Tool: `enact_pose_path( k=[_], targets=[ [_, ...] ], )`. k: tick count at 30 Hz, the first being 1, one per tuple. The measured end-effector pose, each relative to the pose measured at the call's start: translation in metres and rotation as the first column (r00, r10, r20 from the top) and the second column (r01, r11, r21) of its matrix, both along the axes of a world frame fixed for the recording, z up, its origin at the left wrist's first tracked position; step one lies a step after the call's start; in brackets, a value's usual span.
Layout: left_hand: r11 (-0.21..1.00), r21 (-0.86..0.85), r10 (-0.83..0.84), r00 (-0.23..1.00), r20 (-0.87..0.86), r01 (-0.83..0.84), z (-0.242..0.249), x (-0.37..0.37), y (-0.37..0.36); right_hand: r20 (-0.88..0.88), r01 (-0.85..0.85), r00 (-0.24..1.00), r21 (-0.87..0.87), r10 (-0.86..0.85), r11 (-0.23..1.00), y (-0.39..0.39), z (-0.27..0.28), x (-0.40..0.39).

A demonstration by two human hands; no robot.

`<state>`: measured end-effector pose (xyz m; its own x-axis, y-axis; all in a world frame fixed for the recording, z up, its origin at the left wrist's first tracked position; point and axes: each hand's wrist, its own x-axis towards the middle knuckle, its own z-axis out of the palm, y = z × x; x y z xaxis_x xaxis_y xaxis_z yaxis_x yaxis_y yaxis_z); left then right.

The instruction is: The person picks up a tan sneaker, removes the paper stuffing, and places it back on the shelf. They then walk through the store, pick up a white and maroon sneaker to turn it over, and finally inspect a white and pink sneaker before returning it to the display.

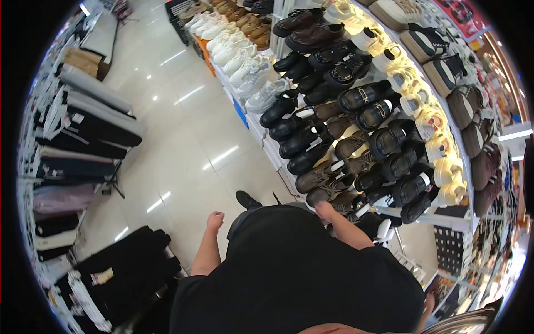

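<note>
Hanging over the tiled floor left of my body, my left hand (216,220) has its fingers curled closed, and nothing shows in them. On the other side, my right hand (324,210) is at the near end of the shoe display, right beside a brown lace-up shoe (318,195). Its fingers are partly hidden, so I cannot tell whether they touch or hold anything. Rows of black shoes (361,96) with buckles and straps stand beyond it. White sneakers (243,65) line the display's left edge, and cream shoes (439,147) fill a lit row to the right.
Clothing racks with folded trousers (92,136) run along the left side. Black garments (119,278) hang at the lower left. A pale tiled floor (183,128) runs between racks and shoe display. More shoes stand on an upper shelf (453,125) at the right.
</note>
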<state>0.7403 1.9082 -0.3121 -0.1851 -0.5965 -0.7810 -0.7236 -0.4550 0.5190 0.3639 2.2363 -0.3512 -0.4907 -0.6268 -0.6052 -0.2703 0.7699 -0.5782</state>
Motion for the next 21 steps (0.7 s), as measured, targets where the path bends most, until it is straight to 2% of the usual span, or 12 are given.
enact_pose_path(
  k=[2,4,7,10,12,13,14,16,18,19,21],
  targets=[
    [0.998,-0.060,0.020,0.999,-0.044,-0.023,0.004,-0.001,-0.042,-0.172,-0.059,0.984,-0.058,0.048,0.997,-0.071,0.042,0.005],
    [0.994,-0.105,0.019,0.998,-0.063,-0.025,0.004,-0.005,-0.085,-0.184,-0.049,0.983,-0.182,0.015,0.982,-0.122,0.068,0.008],
    [0.994,-0.113,-0.003,0.999,-0.045,-0.002,-0.006,0.015,-0.122,-0.250,-0.039,0.968,-0.151,0.000,0.988,-0.167,0.070,0.011],
    [0.998,-0.060,-0.025,0.999,-0.026,0.024,-0.027,0.041,-0.136,-0.169,-0.006,0.986,-0.055,-0.003,0.998,-0.181,0.067,0.018],
    [0.999,-0.013,-0.032,0.999,-0.004,0.032,-0.041,0.058,-0.135,-0.255,-0.154,0.953,0.062,0.165,0.986,-0.170,0.023,0.021],
    [0.996,0.046,-0.071,0.997,-0.023,0.072,-0.063,0.071,-0.135,-0.289,-0.222,0.924,0.128,0.251,0.966,-0.161,0.009,0.025],
    [0.971,-0.026,-0.237,0.971,0.026,0.237,-0.020,0.059,-0.131,-0.240,-0.242,0.926,0.216,0.292,0.946,-0.157,0.010,0.030],
    [0.954,0.014,-0.298,0.954,0.033,0.298,-0.017,0.063,-0.127,-0.134,-0.288,0.928,0.335,0.348,0.897,-0.150,0.008,0.040],
    [0.941,-0.010,-0.336,0.939,0.067,0.338,-0.112,0.113,-0.126,-0.072,-0.315,0.926,0.390,0.370,0.865,-0.148,-0.001,0.044],
    [0.947,-0.010,-0.321,0.945,0.066,0.322,-0.141,0.128,-0.127,-0.061,-0.319,0.925,0.410,0.374,0.854,-0.151,-0.005,0.045],
    [0.916,-0.029,-0.396,0.912,0.110,0.401,-0.128,0.118,-0.142,-0.027,-0.327,0.925,0.456,0.380,0.828,-0.169,-0.021,0.040]
  ],
)
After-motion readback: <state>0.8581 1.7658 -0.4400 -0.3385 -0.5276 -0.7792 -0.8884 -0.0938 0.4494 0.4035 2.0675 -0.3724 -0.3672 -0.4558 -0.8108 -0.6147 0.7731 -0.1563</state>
